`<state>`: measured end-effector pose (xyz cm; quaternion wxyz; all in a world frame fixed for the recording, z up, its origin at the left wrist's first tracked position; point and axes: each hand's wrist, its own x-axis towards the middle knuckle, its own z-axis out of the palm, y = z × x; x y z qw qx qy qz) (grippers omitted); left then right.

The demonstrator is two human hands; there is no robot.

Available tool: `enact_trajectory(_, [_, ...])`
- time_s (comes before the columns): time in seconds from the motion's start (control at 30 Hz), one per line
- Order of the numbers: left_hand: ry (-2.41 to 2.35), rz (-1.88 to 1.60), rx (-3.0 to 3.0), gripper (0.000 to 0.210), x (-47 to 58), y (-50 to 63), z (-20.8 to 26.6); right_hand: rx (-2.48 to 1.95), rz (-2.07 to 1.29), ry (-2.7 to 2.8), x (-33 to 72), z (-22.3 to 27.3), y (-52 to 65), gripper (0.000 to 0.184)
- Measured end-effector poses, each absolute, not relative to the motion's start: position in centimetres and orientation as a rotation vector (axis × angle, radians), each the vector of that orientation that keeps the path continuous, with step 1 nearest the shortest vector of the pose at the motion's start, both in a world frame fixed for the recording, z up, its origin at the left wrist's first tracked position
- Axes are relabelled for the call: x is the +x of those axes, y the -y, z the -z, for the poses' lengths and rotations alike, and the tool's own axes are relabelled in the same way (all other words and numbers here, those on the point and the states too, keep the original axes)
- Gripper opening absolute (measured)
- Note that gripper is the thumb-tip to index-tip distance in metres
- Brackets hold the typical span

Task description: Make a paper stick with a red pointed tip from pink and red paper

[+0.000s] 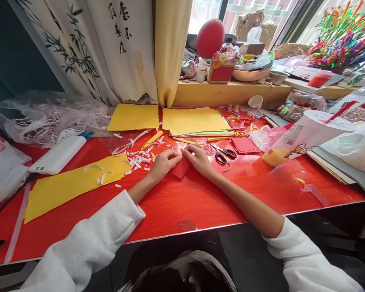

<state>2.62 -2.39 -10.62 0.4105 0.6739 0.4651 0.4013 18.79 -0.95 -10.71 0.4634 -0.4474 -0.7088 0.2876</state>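
Near the middle of the red table, my left hand [166, 163] and my right hand [197, 159] meet fingertip to fingertip. Both pinch the upper edge of a small piece of red paper [181, 168], which hangs down between them. Just right of my right hand lie scissors [221, 155] with black handles, blades pointing to the upper left. A stack of red paper squares [245, 145] sits beyond the scissors. White paper scraps [140, 159] are scattered left of my left hand.
Yellow paper strips [76, 182] lie at left, beside a white power bank-like block [59, 154]. Yellow sheets [194, 119] lie at the back. A drink cup [304, 136] with a straw leans at right. A clear bag of beads [54, 117] stands back left.
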Motion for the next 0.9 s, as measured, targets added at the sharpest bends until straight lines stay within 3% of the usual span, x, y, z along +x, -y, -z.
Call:
enact_trajectory(0.6, [-1.048, -1.183, 1.658, 0.019, 2.6, 3.7, 9.5, -1.133, -0.822, 1.466, 19.9, 10.7, 0.5, 0.039])
enact_trajectory(0.9, [-1.195, -1.03, 1.851, 0.02, 3.0, 3.2, 10.3, -0.995, -0.785, 1.827, 18.1, 10.0, 2.3, 0.031])
